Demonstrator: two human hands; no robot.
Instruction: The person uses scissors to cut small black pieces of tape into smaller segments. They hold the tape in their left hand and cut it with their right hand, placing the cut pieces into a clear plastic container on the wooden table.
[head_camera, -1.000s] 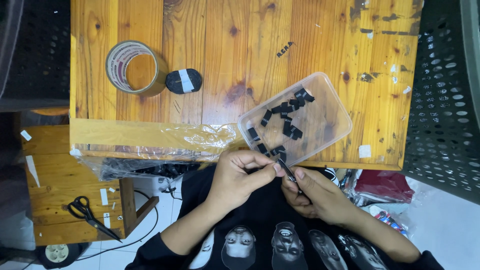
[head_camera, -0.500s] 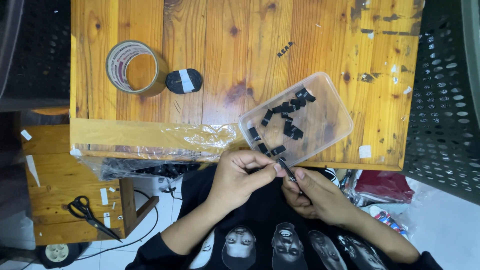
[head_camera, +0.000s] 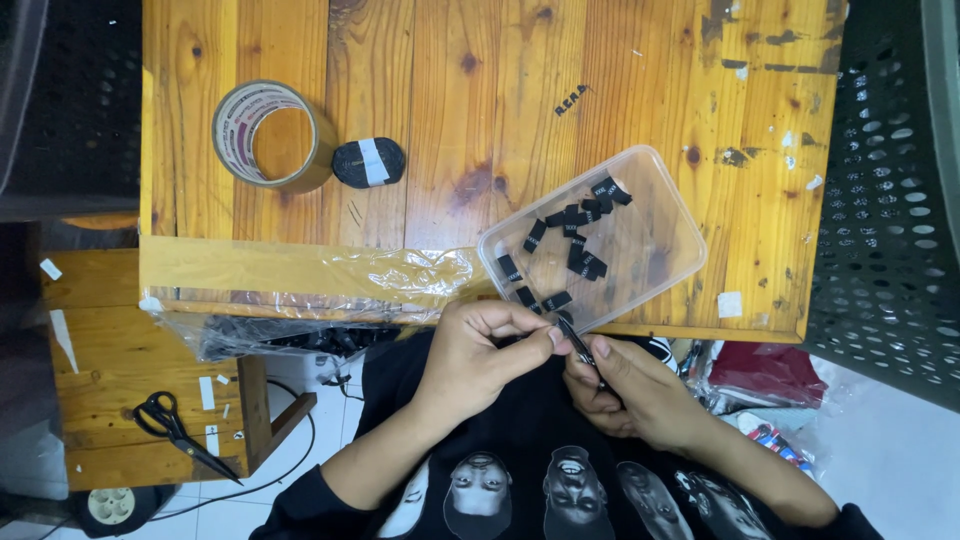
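- Both hands meet just below the near edge of the wooden table (head_camera: 480, 120), in front of the person's black printed shirt.
- The left hand (head_camera: 478, 352) is curled, thumb and fingertips pinched shut on something small and dark at about the point where the hands touch; what it is cannot be made out.
- The right hand (head_camera: 632, 392) is closed around a thin dark tool (head_camera: 580, 350), which slants up towards the left fingertips.
- Just above the hands sits a clear plastic tray (head_camera: 660, 215), tilted on the table's edge, with small black folded labels (head_camera: 580, 235) scattered inside, mostly in its left half.
- To the left, crumpled clear plastic wrap (head_camera: 330, 280) runs along the table's front edge.
- Further back stand a roll of brown tape (head_camera: 268, 135) and, just beside it, a black roll (head_camera: 368, 162) with a white band.
- Black scissors (head_camera: 175, 430) lie on a lower wooden shelf at the left, well apart.
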